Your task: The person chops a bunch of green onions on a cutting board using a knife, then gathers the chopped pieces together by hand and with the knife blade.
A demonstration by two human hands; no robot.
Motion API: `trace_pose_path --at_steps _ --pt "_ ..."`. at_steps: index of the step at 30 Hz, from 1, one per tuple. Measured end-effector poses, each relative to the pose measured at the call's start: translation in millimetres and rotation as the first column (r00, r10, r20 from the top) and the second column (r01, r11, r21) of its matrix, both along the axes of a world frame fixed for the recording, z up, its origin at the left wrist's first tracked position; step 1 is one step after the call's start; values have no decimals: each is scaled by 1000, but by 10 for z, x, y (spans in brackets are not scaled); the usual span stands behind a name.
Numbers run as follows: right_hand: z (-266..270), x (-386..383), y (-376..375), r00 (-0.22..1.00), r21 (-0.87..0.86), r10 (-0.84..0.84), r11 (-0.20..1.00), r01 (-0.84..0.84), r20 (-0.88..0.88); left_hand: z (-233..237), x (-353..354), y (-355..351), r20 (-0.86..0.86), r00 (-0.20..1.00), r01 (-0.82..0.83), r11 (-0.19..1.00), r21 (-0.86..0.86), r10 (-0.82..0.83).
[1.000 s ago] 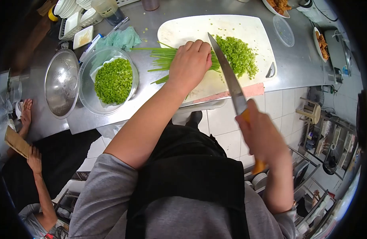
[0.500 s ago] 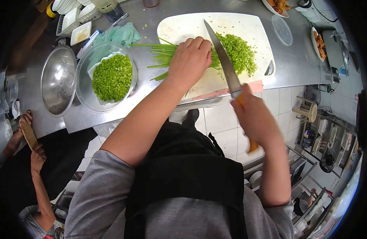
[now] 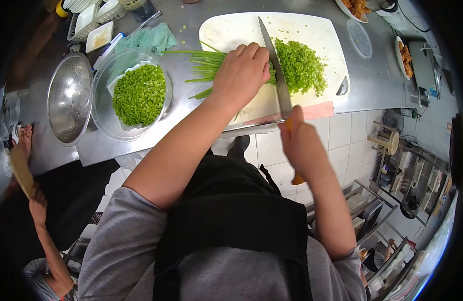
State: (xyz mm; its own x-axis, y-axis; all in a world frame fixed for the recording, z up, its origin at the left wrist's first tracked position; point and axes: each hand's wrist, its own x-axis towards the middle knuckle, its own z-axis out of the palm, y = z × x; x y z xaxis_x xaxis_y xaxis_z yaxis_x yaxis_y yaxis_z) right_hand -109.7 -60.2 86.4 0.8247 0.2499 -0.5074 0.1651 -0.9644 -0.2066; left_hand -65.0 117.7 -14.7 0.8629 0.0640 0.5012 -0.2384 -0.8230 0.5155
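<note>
On the white cutting board (image 3: 241,30), my left hand (image 3: 241,75) is closed over a bunch of long green stalks (image 3: 206,65), whose ends stick out to its left. My right hand (image 3: 304,145) grips the orange handle of a large knife (image 3: 277,70). The blade lies beside my left fingertips, its tip toward the board's far edge. Right of the blade is a heap of finely chopped green pieces (image 3: 302,67). More chopped greens (image 3: 139,95) fill a paper-lined clear bowl (image 3: 98,108) at the left.
A metal colander (image 3: 69,100) stands left of the bowl, with a teal cloth (image 3: 158,38) behind it. A clear lid (image 3: 360,38) and dishes of fried food (image 3: 405,59) are at the right. At the far left a co-worker's hands hold a brown board (image 3: 20,170).
The knife and my right hand have moved left, bringing the blade closer to my left fingers and more upright in view. The co-worker's brown board has shifted left.
</note>
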Motion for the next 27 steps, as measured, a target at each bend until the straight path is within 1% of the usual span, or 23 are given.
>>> trace_pose_path --at_steps 2,3,4,6,7,8,10,11,12,14,15,16,18,19,20,22,23,24,26,27 --pt "418 189 -39 992 146 6 989 13 -129 -12 -12 1 4 1000 5 1000 1 -5" --pt "698 172 -48 980 85 6 996 12 -201 -18 -1 -4 11 1000 1 1000 0 -1" --pt "655 82 -74 980 82 10 997 7 -200 -19 12 0 16 1000 -7 1000 -4 8" --pt "325 -138 -94 999 117 33 993 -29 -33 -20 21 14 22 1000 -12 1000 -1 12" --pt "83 -90 39 998 4 -15 1000 16 -64 -16 13 4 26 1000 -5 1000 3 5" --pt "90 -3 50 998 2 -19 1000 20 -65 -10 2 -9 25 1000 -1 1000 1 1" --pt "271 175 52 996 93 -12 995 20 -86 -1 -4 13 22 1000 3 1000 4 -3" --pt "568 189 31 986 45 -7 999 14 -165 -9 0 6 23 1000 5 1000 3 -5" --pt "599 107 3 987 42 -5 999 11 -162 -24 9 -1 19 1000 0 1000 0 0" --pt "549 -49 -16 981 23 -56 998 62 -183 -24 21 12 15 1000 -10 1000 -3 10" --pt "159 -111 -42 997 89 77 993 -76 -2 -10 19 16 21 1000 -5 1000 -10 5" --pt "-5 -33 109 999 -40 -3 999 1 -35 -1 5 5 26 1000 3 1000 -17 -2" --pt "104 139 84 999 73 -9 997 11 -35 3 8 13 19 1000 8 1000 -13 -7" --pt "335 182 13 996 166 -14 986 29 -92 0 -3 16 7 1000 16 1000 -11 -16" --pt "620 161 11 986 72 -21 997 33 -165 -3 3 11 10 1000 17 1000 -14 -17" --pt "551 -8 -30 982 40 -27 999 35 -186 -17 9 10 13 1000 9 1000 -26 -9" --pt "250 -115 -29 998 118 53 992 -51 -14 -9 11 18 13 1000 11 1000 -26 -10" --pt "47 -52 95 997 9 4 1000 -4 -74 4 7 19 6 1000 10 1000 -26 -10" --pt "28 92 118 1000 51 21 998 -21 -2 0 -8 14 -2 1000 9 1000 -26 -9" --pt "222 125 89 997 84 16 996 -11 -69 -8 -23 14 -10 1000 12 1000 -25 -12"
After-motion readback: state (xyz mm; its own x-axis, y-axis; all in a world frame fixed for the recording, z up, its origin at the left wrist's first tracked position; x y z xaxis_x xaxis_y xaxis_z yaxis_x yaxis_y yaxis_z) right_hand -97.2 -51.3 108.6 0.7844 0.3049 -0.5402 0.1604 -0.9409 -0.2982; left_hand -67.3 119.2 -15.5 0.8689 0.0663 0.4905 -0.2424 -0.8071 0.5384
